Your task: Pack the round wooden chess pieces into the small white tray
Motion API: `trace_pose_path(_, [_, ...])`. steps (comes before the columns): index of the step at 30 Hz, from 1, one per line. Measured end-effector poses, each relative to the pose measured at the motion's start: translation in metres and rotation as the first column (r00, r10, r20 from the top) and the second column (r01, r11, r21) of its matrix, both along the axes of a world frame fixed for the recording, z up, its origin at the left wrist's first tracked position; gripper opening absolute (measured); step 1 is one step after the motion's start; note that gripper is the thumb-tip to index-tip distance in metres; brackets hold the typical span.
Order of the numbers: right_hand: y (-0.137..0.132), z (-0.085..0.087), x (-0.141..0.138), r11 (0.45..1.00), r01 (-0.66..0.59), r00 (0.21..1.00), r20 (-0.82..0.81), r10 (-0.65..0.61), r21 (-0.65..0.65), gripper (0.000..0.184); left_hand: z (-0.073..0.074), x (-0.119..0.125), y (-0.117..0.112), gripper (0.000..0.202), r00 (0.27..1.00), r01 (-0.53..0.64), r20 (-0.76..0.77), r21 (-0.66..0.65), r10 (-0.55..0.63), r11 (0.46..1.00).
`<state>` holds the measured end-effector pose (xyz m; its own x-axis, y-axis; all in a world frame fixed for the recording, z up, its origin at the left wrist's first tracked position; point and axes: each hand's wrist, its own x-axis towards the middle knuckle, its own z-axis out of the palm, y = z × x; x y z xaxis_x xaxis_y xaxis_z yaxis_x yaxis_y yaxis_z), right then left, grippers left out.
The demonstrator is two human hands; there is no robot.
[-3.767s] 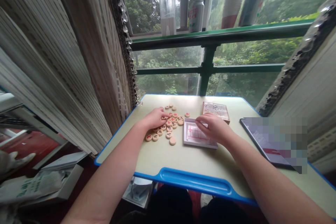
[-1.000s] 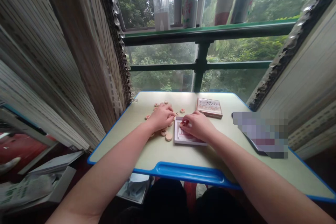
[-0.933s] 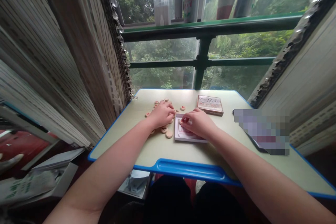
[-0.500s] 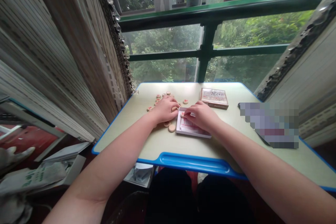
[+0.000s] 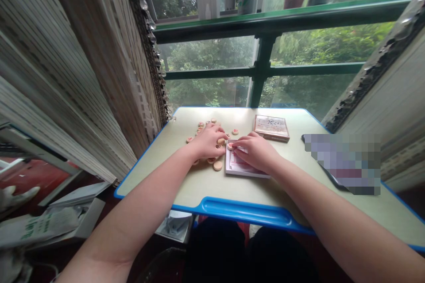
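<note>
A small white open box (image 5: 232, 169) with red grid lines lies on the cream table (image 5: 206, 185). My right hand (image 5: 257, 152) rests over it, fingers curled, fingertips touching a round wooden piece (image 5: 230, 145) at the box's far left corner. My left hand (image 5: 209, 140) lies palm down on a heap of wooden chess discs (image 5: 212, 159) just left of the box, fingers bent over them; what they grip is hidden. The box's lid (image 5: 271, 127) sits behind my right hand.
A dark flat device (image 5: 318, 152) lies at the right of the table. The table has a blue rim with a groove (image 5: 245, 212) at the near edge. Bamboo blinds hang on both sides. Cans and cups stand on the green window rail (image 5: 282, 11).
My right hand has brought a wooden piece to the far left corner of the box. My left hand has shifted over the heap of discs, which has thinned out. The camera has dipped slightly.
</note>
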<state>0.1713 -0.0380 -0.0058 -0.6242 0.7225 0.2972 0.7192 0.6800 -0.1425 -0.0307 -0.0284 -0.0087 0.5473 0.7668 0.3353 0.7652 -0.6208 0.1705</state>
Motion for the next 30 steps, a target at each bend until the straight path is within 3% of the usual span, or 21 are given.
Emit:
trace_pose_path(16, [-0.0069,0.0082,0.0004,0.996,-0.057,0.997,0.051,0.061,-0.07,0.03,-0.0052,-0.0004,0.0032,0.02,0.999,0.022,0.023,-0.011,-0.022,1.0])
trace_pose_path(25, [-0.0067,0.007,0.0009,0.996,-0.028,0.999,0.034,0.031,-0.082,0.03,-0.0067,0.004,0.0049,0.022,0.997,-0.009,0.076,-0.01,0.01,1.0])
trace_pose_path(30, [-0.0065,0.0086,0.0019,0.993,-0.079,0.996,0.031,0.082,-0.082,0.029,-0.0061,0.0022,0.0072,0.023,0.997,-0.028,0.075,0.0,0.028,1.0])
